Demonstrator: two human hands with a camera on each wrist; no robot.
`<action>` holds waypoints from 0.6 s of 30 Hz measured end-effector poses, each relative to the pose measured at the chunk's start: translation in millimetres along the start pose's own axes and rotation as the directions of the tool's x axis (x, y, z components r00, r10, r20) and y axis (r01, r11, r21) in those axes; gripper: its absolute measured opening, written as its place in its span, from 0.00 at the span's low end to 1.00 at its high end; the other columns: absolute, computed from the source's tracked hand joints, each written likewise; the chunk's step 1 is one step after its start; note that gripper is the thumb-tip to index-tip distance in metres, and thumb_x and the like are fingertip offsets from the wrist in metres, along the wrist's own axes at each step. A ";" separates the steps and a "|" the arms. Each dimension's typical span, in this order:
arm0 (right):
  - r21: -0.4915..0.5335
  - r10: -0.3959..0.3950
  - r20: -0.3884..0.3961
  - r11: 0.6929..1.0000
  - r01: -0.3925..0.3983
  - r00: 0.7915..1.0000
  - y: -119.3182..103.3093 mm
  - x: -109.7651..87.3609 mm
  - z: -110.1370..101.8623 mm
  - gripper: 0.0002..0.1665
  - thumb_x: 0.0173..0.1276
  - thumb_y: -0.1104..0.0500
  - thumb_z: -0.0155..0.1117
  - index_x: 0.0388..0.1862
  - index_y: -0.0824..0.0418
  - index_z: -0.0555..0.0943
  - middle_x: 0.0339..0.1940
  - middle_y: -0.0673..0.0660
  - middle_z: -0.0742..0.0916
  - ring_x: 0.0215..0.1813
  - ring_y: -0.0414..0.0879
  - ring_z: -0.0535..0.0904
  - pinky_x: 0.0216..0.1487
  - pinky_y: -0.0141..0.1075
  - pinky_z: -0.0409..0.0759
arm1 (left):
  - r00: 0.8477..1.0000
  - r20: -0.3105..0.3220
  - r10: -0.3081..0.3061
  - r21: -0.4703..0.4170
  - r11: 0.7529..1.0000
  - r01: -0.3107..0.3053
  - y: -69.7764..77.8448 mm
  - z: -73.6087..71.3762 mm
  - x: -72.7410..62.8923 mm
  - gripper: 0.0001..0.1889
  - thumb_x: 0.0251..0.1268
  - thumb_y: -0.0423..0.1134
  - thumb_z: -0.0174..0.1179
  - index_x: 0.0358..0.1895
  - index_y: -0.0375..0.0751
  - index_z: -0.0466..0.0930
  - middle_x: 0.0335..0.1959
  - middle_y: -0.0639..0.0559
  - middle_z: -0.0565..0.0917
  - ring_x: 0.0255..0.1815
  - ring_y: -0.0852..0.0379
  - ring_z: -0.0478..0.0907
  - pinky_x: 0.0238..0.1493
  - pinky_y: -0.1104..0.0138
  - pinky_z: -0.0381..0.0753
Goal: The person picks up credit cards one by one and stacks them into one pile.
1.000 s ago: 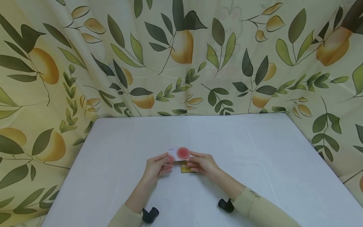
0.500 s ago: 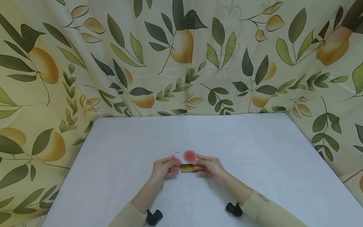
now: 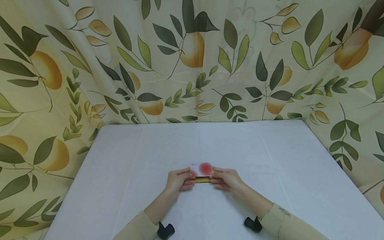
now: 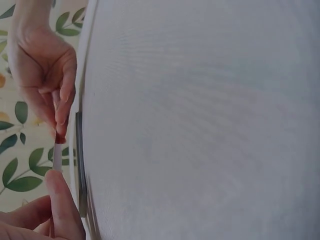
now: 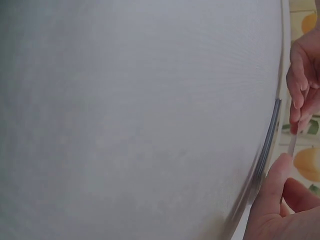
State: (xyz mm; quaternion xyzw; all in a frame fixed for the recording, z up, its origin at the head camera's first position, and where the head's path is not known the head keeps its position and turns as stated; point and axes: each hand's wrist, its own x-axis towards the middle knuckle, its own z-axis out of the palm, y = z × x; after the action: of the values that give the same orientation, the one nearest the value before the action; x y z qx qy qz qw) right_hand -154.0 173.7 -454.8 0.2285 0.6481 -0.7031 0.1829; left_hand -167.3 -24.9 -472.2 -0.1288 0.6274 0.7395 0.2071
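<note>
Both hands pinch a small white card (image 3: 206,169) with red circles, one at each short end. The left hand (image 3: 177,180) grips its left end between thumb and fingers, and the right hand (image 3: 230,179) grips the right end. A flat gold piece with a dark edge (image 3: 202,180) lies on the table just below the card, its far part hidden by it. From the left wrist view the card (image 4: 57,157) shows edge-on, raised above the thin dark-sided piece (image 4: 81,167). The right wrist view shows the same card edge (image 5: 292,144) between the fingertips.
A white cloth covers the table (image 3: 144,146). Behind it hangs a curtain (image 3: 192,86) printed with leaves and fruit. Black wrist devices (image 3: 166,230) sit below both sleeves.
Both hands have carried the card to the right and slightly toward the person. It has come over the gold piece, which stays on the table and now shows only as a narrow strip.
</note>
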 end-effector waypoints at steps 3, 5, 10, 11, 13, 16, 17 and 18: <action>0.002 0.009 -0.006 1.000 -0.009 1.000 1.0 0.8 -0.3 0.25 0.62 0.67 0.59 0.59 0.69 0.71 0.31 0.58 0.87 0.27 0.43 0.84 0.31 0.36 0.84 | 1.000 -0.002 -0.002 0.012 1.000 0.002 -1.1 0.9 1.1 0.21 0.56 0.28 0.59 0.56 0.31 0.73 0.33 0.41 0.85 0.21 0.59 0.82 0.26 0.67 0.83; 0.002 0.015 -0.002 1.000 -0.015 1.000 1.7 1.0 -0.9 0.25 0.62 0.67 0.59 0.60 0.69 0.71 0.31 0.58 0.87 0.27 0.44 0.84 0.32 0.36 0.84 | 1.000 -0.001 -0.005 0.016 1.000 0.005 -1.8 1.4 1.4 0.21 0.56 0.28 0.58 0.56 0.31 0.73 0.32 0.42 0.85 0.21 0.59 0.82 0.25 0.67 0.83; -0.014 0.014 0.019 1.000 -0.014 1.000 3.0 1.1 -2.3 0.26 0.62 0.66 0.59 0.60 0.70 0.70 0.31 0.58 0.87 0.28 0.43 0.84 0.31 0.36 0.84 | 1.000 -0.006 -0.018 0.032 0.999 0.018 -3.1 1.4 1.1 0.20 0.57 0.28 0.58 0.55 0.30 0.74 0.30 0.42 0.85 0.19 0.60 0.81 0.24 0.67 0.83; -0.021 0.014 0.022 1.000 -0.014 1.000 3.2 1.1 -2.4 0.26 0.62 0.66 0.59 0.60 0.70 0.70 0.31 0.58 0.87 0.28 0.43 0.84 0.31 0.36 0.84 | 1.000 -0.007 -0.022 0.036 0.999 0.022 -3.4 1.1 1.0 0.20 0.57 0.28 0.58 0.55 0.30 0.74 0.30 0.42 0.85 0.19 0.60 0.81 0.24 0.67 0.83; -0.035 0.015 0.021 0.999 -0.014 1.000 3.9 1.4 -2.4 0.26 0.62 0.65 0.59 0.60 0.69 0.71 0.31 0.58 0.87 0.27 0.43 0.84 0.30 0.35 0.84 | 1.000 -0.008 -0.029 0.047 0.998 0.029 -3.5 0.7 0.6 0.19 0.57 0.28 0.58 0.54 0.30 0.74 0.29 0.42 0.85 0.18 0.60 0.81 0.23 0.67 0.83; -0.071 0.005 0.016 0.997 -0.004 1.000 5.0 1.6 -2.5 0.25 0.62 0.64 0.59 0.59 0.69 0.72 0.30 0.57 0.87 0.26 0.43 0.84 0.29 0.34 0.83 | 0.999 -0.009 -0.033 0.064 0.997 0.034 -3.6 0.1 0.5 0.18 0.57 0.29 0.58 0.53 0.30 0.75 0.28 0.43 0.85 0.18 0.60 0.81 0.23 0.68 0.83; -0.082 -0.002 0.012 0.997 0.003 1.000 5.3 1.5 -2.6 0.25 0.62 0.64 0.60 0.59 0.69 0.72 0.29 0.57 0.87 0.25 0.42 0.83 0.28 0.34 0.83 | 0.999 -0.008 -0.031 0.070 0.997 0.032 -4.0 -0.1 0.6 0.18 0.57 0.29 0.58 0.53 0.29 0.75 0.28 0.43 0.85 0.18 0.60 0.81 0.23 0.68 0.83; -0.094 -0.007 0.007 0.996 0.008 1.000 5.6 1.7 -2.5 0.25 0.62 0.64 0.60 0.58 0.69 0.73 0.29 0.57 0.87 0.25 0.42 0.83 0.27 0.33 0.83 | 1.000 -0.007 -0.030 0.078 0.996 0.030 -4.0 -0.2 0.6 0.18 0.57 0.29 0.58 0.53 0.29 0.75 0.27 0.43 0.85 0.19 0.60 0.81 0.23 0.68 0.83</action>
State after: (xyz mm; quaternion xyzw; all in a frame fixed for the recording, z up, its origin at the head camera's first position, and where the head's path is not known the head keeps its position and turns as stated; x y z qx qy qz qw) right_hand -152.1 175.8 -460.5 0.2146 0.6807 -0.6733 0.1931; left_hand -165.9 -24.4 -476.0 -0.1320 0.6544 0.7109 0.2212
